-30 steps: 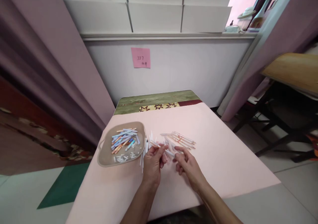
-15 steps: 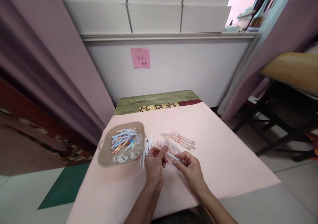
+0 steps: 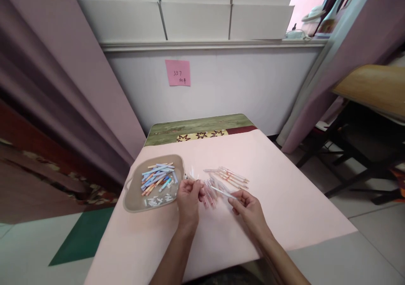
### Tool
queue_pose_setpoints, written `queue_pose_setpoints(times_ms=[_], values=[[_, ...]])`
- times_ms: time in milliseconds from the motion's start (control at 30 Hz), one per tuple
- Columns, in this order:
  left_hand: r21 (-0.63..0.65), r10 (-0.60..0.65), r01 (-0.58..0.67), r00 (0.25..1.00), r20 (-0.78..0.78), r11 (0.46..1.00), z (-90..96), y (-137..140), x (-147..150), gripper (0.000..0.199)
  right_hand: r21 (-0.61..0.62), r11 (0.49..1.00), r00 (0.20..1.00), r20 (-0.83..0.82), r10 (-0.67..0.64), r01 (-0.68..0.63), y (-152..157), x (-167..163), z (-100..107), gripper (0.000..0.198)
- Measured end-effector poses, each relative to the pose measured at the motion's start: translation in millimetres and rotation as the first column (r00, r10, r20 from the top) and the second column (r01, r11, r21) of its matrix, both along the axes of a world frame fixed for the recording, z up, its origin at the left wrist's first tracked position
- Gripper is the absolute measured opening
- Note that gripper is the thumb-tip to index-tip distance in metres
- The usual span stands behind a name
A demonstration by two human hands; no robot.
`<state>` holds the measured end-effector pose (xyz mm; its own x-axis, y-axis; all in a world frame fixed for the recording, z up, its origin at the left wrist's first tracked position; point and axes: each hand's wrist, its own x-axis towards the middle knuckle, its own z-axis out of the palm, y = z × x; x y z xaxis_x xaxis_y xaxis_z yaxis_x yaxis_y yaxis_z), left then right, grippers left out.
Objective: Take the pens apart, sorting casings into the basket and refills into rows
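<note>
My right hand [image 3: 248, 209] pinches the end of a thin white pen refill [image 3: 221, 192], which points left toward my other hand. The fingers of my left hand [image 3: 189, 196] are closed together; what they hold, if anything, is too small to make out. Between the hands lie clear pen barrels with pink parts [image 3: 209, 195] on the table. Several slim white sticks [image 3: 192, 172] lie behind my left hand, partly hidden by it. Farther back, several pens with orange-red markings [image 3: 232, 178] rest side by side.
A beige tray [image 3: 131, 192] at the left holds blue and orange pen caps or barrels [image 3: 158, 176] and small white pieces [image 3: 158, 201]. A pale pink cloth [image 3: 272, 184] covers the table. A wooden chair [image 3: 363, 137] stands at the right, a wall behind.
My hands have moved apart, the left one leftward and the right one slightly rightward. The white refill now shows in my right fingers, and the pink-tipped barrels between the hands are uncovered.
</note>
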<state>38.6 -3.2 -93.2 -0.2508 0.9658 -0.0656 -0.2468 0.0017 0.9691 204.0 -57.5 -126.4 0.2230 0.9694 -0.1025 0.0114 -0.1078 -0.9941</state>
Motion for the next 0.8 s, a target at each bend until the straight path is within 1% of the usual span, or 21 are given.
queue_pose_setpoints(times_ms=[33, 67, 133, 200, 300, 367, 400, 467, 533, 600, 667, 800], values=[[-0.002, 0.002, -0.002, 0.998, -0.059, 1.000, 1.2, 0.3, -0.9, 0.027, 0.005, 0.999, 0.993, 0.111, -0.033, 0.032, 0.7, 2.1, 1.0, 0.030], [-0.005, -0.012, 0.011, 0.991, -0.134, 1.000, 1.7, -0.1, -1.7, 0.032, 0.021, 0.998, 0.968, 0.241, -0.068, 0.065, 1.6, 3.2, 2.9, 0.029], [-0.009, -0.055, 0.055, 0.950, -0.306, 0.998, 0.1, -3.2, -4.2, 0.045, 0.075, 0.993, 0.864, 0.490, -0.119, 0.094, 4.1, 2.0, 8.3, 0.025], [-0.017, -0.084, 0.087, 0.873, -0.480, 0.996, -4.6, -8.4, -8.3, 0.048, 0.131, 0.990, 0.741, 0.659, -0.133, 0.061, 7.4, -3.2, 13.6, 0.022], [-0.035, -0.102, 0.106, 0.730, -0.676, 0.994, -13.2, -17.1, -16.3, 0.042, 0.192, 0.981, 0.593, 0.789, -0.161, 0.011, 11.3, -12.7, 17.1, 0.019], [-0.042, -0.110, 0.118, 0.660, -0.743, 0.992, -17.0, -21.6, -20.7, 0.042, 0.190, 0.982, 0.521, 0.838, -0.162, -0.001, 10.8, -15.6, 16.9, 0.020], [-0.048, -0.115, 0.122, 0.638, -0.761, 0.991, -18.2, -23.1, -22.2, 0.042, 0.172, 0.985, 0.495, 0.856, -0.148, -0.003, 9.3, -15.4, 16.8, 0.020], [-0.070, -0.131, 0.122, 0.621, -0.773, 0.990, -19.3, -24.6, -23.7, 0.042, 0.117, 0.993, 0.472, 0.876, -0.101, -0.005, 4.0, -11.9, 17.9, 0.020], [-0.097, -0.151, 0.119, 0.618, -0.772, 0.988, -19.1, -24.4, -23.8, 0.042, 0.066, 0.998, 0.482, 0.875, -0.057, -0.002, -3.5, -6.2, 21.4, 0.021], [-0.116, -0.166, 0.122, 0.598, -0.784, 0.986, -18.1, -23.7, -23.6, 0.041, 0.038, 0.999, 0.500, 0.866, -0.034, 0.002, -11.4, -0.4, 26.9, 0.023], [-0.126, -0.175, 0.126, 0.545, -0.820, 0.984, -16.1, -23.3, -24.2, 0.040, 0.029, 1.000, 0.512, 0.859, -0.030, 0.011, -17.5, 3.5, 32.2, 0.025], [-0.186, -0.214, 0.111, 0.377, -0.901, 0.976, -9.8, -26.2, -28.0, 0.039, 0.012, 1.000, 0.556, 0.831, -0.011, 0.001, -17.8, 2.2, 35.1, 0.026]])
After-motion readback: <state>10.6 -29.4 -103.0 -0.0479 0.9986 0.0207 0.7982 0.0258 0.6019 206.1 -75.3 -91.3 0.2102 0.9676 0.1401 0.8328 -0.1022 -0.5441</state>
